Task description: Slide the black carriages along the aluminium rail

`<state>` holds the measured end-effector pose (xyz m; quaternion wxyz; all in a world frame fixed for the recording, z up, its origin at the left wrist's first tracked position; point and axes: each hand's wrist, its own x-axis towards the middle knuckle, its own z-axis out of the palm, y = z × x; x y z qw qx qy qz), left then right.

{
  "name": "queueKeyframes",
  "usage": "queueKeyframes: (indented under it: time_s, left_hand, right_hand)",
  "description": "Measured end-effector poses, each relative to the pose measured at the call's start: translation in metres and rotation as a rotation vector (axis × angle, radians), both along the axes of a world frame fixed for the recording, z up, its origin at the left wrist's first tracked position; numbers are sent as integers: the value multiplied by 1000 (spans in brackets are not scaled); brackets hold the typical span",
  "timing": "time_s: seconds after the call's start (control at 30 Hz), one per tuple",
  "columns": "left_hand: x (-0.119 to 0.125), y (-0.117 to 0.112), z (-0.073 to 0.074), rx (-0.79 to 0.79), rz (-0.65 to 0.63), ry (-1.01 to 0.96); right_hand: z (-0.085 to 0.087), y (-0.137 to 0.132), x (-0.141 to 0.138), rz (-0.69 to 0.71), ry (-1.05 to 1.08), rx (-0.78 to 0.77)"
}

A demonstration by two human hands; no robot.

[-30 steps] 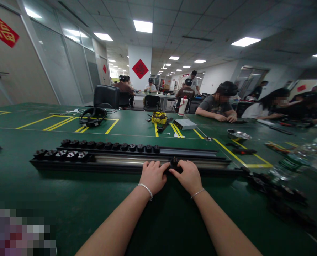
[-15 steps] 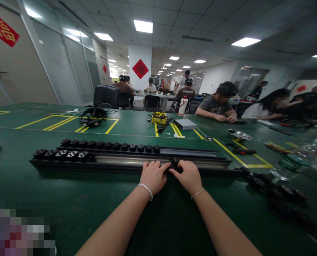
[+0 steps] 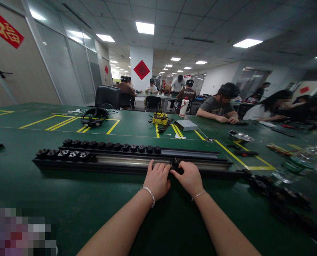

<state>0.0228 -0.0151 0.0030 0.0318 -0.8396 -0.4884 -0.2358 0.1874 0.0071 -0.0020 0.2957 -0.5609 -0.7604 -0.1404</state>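
Observation:
A long black power track [image 3: 126, 170] with a shiny metal channel lies across the table in front of me. Several black socket modules [image 3: 63, 155], some with pale faces, are seated at its left end. Toward the right of the track, my right hand [image 3: 189, 176] pinches a single black socket module [image 3: 175, 163] between thumb and fingers, at the channel. Just left of it, my left hand [image 3: 158, 179] grips the track's near side, fingers together over the edge and thumb low. My fingers partly hide the held module's underside.
Behind lies a second black track [image 3: 190, 153] with a row of socket modules. Loose black parts [image 3: 281, 192] and a clear plastic bottle [image 3: 289, 165] are at right. A metal bowl [image 3: 241, 136], white box [image 3: 185, 124] and black headset [image 3: 94, 116] sit farther back. Other people sit beyond.
My left hand's index finger has drawn back from the module, and its fingers now reach over the track with the thumb lower. My right hand stays on the module. The view has shifted slightly.

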Motion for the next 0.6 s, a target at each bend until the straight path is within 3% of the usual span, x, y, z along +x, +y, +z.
queueKeyframes:
  time_s: [0.6]
  left_hand:
    - [0,2,1,-29,11,-2]
  right_hand:
    - [0,0,0,-2,-8,-14]
